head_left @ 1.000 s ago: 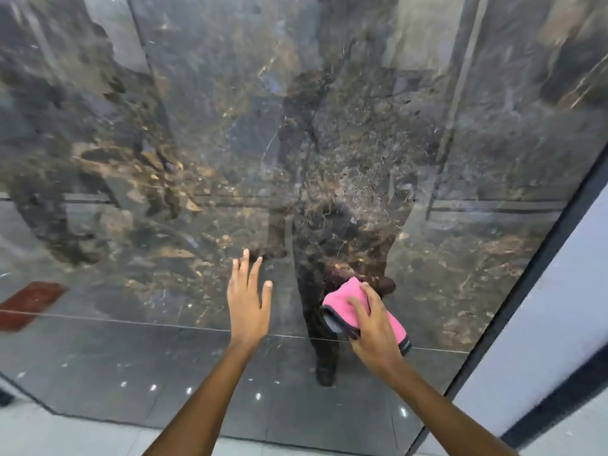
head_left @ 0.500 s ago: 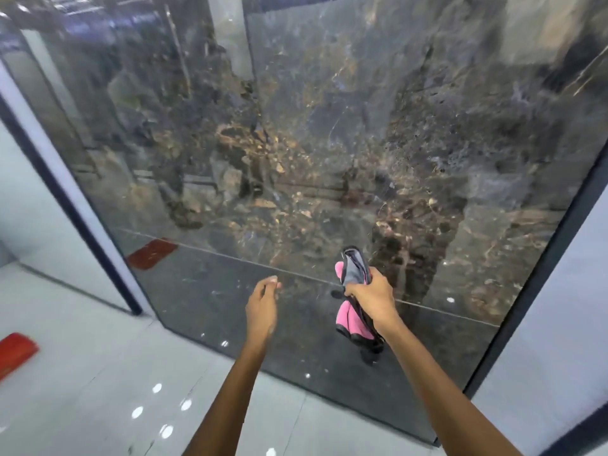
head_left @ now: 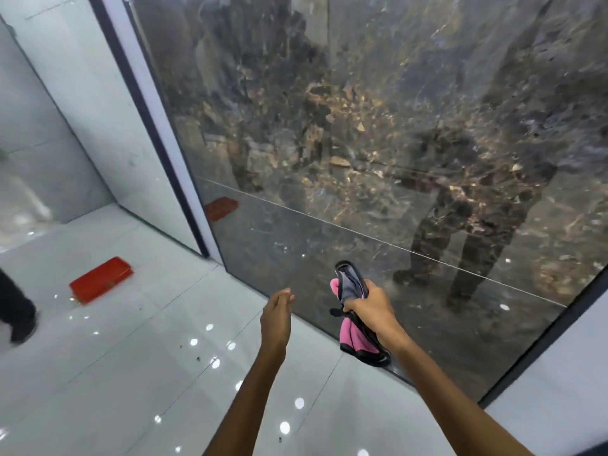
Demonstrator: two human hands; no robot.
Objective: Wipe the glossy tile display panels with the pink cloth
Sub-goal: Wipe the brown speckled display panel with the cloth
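Pink cloth [head_left: 357,337] now bunched in right hand [head_left: 373,306], off dark panel [head_left: 378,133].

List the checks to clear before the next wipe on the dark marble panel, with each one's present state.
1. Pink cloth with dark trim in right hand: ok, firm grip.
2. Cloth spread flat for wiping: not ok, bunched and hanging.
3. Cloth touching glossy dark marble-patterned tile panel: not ok, held off it.
4. Left hand free: ok, holds nothing.
5. Panel clean: cannot tell, reflections hide it.
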